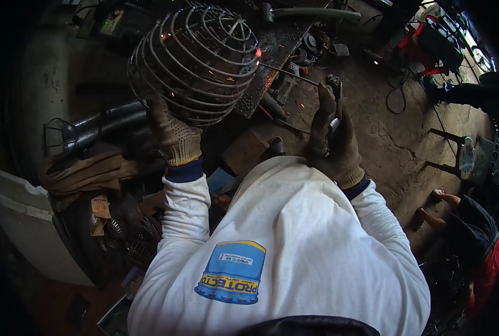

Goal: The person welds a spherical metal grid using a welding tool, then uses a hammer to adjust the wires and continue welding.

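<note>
Here, the wire cage (196, 67): rounded and ringed, it sits ahead of me, its right edge close by the pitted metal bench (280, 42); I cannot tell whether the two touch.
My left hand (177, 137): gloved, at the cage's near left edge, its fingertips lost in shadow; I cannot tell whether they pinch the wire.
My right hand (342, 143): gloved, curled shut at the near end of a thin rod (291, 74), well apart from the cage; the inside of the palm is hidden.
The gap: only the rod spans it, ending at the cage's right edge beside a red glow (258, 51) as sparks (302, 105) scatter.
Left side: metal tubes (103, 126) and brown cloth (92, 173) crowd my elbow room.
Right side: brown floor (395, 134) opens out toward a metal stand (467, 157).
Lower right: another person in red (487, 269), partly seen, well apart from me.
</note>
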